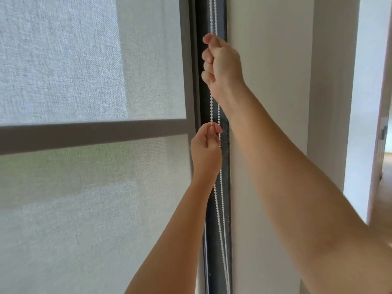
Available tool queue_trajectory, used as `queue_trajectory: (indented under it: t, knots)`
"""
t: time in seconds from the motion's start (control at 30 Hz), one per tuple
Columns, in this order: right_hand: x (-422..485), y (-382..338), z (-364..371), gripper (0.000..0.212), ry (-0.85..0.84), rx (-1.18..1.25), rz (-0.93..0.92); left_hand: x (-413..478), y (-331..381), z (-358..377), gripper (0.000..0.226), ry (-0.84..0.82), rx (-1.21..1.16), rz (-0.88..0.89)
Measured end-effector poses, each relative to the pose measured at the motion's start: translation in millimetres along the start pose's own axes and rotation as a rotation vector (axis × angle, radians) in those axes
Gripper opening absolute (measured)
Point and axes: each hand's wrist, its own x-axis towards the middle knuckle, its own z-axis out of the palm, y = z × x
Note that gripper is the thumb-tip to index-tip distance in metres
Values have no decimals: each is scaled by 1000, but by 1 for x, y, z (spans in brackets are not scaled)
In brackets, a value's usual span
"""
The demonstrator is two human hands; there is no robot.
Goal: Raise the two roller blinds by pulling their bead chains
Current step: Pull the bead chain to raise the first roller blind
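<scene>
A grey woven roller blind (pixel 89 187) covers the window on the left and fills most of the view. Its white bead chain (pixel 220 209) hangs as two strands in the dark gap between the blind and the wall. My right hand (pixel 222 64) is up high, closed in a fist around the chain. Lower down, my left hand (pixel 206 149) pinches one strand between thumb and fingers. The chain runs taut between the two hands. A second blind is not in view.
The shadow of a window crossbar (pixel 84 136) shows through the blind. A dark window frame (pixel 214 240) stands behind the chain. A pale wall (pixel 271 60) lies to the right, with an open doorway (pixel 377 155) at the far right.
</scene>
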Motion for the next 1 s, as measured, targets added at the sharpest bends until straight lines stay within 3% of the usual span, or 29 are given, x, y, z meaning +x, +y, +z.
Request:
queue_trajectory:
  t: [0.57,0.77,0.87,0.93,1.0]
  knots:
    - [-130,112,-73,27,163,-130,39,-143,-94,-36,34,-166,207,-242]
    - [-194,166,-105,33,207,-231,119,-209,-137,-58,37,-255,428,-335]
    - [-231,193,-122,37,232,-275,205,-238,-162,-70,34,-378,561,-462]
    - [-255,207,-134,35,241,-312,269,-246,-176,-79,28,-565,636,-638]
    - [-275,219,-146,32,253,-329,324,-241,-184,-94,24,-823,734,-654]
